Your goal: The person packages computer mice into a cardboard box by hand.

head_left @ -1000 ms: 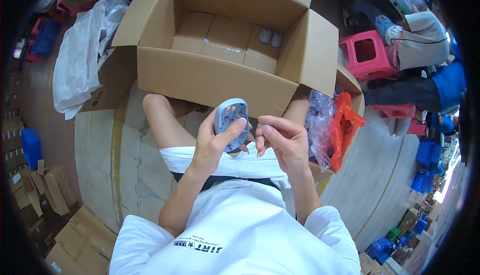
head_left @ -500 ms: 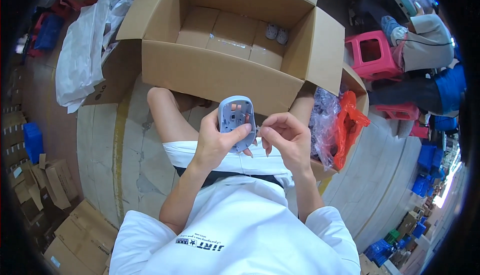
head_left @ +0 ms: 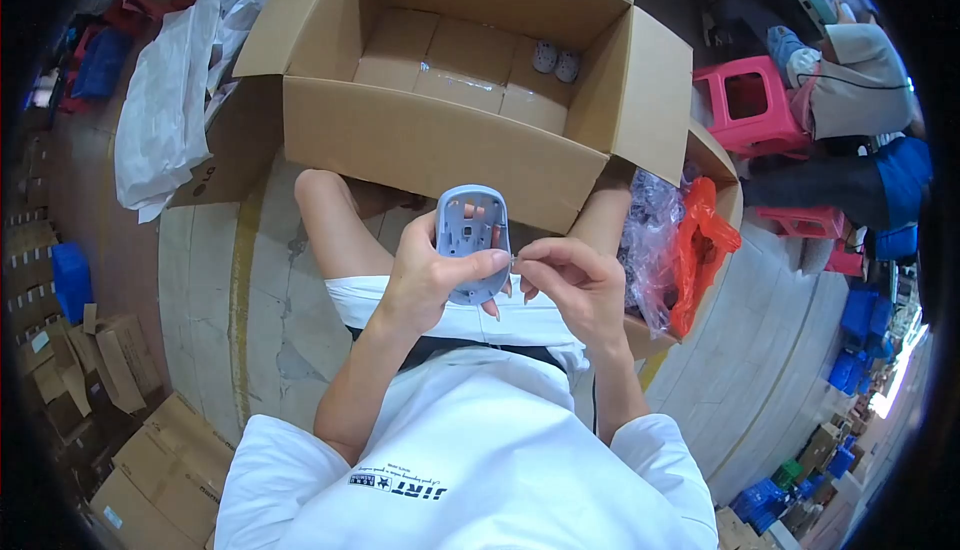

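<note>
A pale blue-grey oval plastic shell (head_left: 456, 233), hollow, with slots and small posts inside, is held above my lap. My left hand (head_left: 424, 275) wraps round it from the left and below, its thumb laid across the inner face near the right rim. At that right rim, the thumb and index finger of my right hand (head_left: 582, 285) are pinched together. Something tiny and shiny shows at those fingertips, too small to name. Beyond the shell stands a large open cardboard box (head_left: 430, 135). Two small light-coloured oval pieces (head_left: 555, 61) lie in its far right corner.
To the right, another carton holds clear plastic wrap (head_left: 650, 250) and a red plastic bag (head_left: 703, 240). White sheeting (head_left: 165, 115) drapes over a carton at left. Flattened cartons (head_left: 165, 475) lie lower left. Pink stools (head_left: 750, 105) and another person (head_left: 860, 90) are at upper right.
My right hand has shifted slightly, its fingers closing more tightly beside the shell's right rim. The shell stays in my left hand, raised a touch.
</note>
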{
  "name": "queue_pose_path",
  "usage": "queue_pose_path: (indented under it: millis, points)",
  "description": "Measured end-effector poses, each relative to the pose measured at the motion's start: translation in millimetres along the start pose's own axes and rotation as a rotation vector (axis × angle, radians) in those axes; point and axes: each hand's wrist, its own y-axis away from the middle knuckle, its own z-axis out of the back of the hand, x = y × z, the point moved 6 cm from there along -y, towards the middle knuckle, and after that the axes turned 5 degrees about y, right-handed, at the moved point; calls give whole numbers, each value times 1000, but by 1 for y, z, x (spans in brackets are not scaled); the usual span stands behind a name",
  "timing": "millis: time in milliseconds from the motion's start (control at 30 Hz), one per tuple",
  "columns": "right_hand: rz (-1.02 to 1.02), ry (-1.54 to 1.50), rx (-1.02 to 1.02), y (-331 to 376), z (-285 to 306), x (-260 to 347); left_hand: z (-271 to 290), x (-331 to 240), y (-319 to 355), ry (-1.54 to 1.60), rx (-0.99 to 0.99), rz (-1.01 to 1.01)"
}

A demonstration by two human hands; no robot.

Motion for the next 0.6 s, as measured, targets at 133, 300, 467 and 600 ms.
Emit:
queue_pose_path:
  millis: [133, 300, 467, 600]
  points:
    - [425, 395, -7, 0, 7, 14, 0, 9, -2, 1, 85, 64]
    - [122, -112, -215, 1, 12, -1, -9, 7, 0, 99, 105, 39]
    - [-202, -608, -201, 2, 12, -29, -9, 7, -2, 97, 178, 20]
    - [-296, -649, -214, 2, 5, -28, -9, 8, -3, 67, 173, 31]
